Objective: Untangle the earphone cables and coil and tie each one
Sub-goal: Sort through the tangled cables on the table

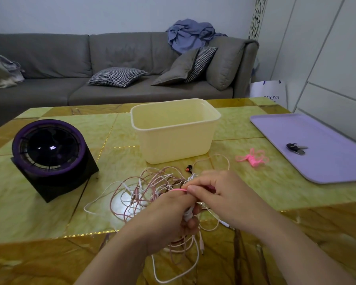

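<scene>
Cable tangle (144,194) spread on counter (39,223), left of and beneath hands, loops trailed toward near edge. White coiled bundle (188,215) held roughly upright in left hand (171,217), fingers curled round it. Pink tie (179,190) stretched level, left to right, pinched by right hand (220,192). Cream bin (173,132) set behind; spare pink ties (252,158) and lilac tray (327,161) at right; fan (49,149) at left.
</scene>
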